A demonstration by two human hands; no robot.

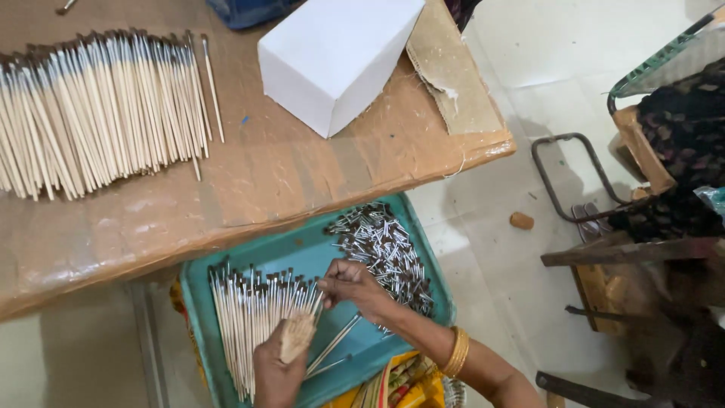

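My left hand (278, 372) grips a bundle of bare wooden sticks (298, 335) over a teal tray (196, 302) on my lap. My right hand (349, 285), with gold bangles on the wrist, pinches a small piece at the bundle's top end. Inside the tray, finished brushes with dark tips (245, 317) lie on the left and a heap of metal ferrule heads (381, 249) on the right. Two loose brushes (332, 349) lie between them.
A brown paper-covered table (287, 181) holds a long row of finished brushes (98, 106), a white box (332, 57) and a piece of cardboard (449, 72). On the tiled floor at right stand a metal frame (559, 174), wooden pieces and dark cloth (680, 151).
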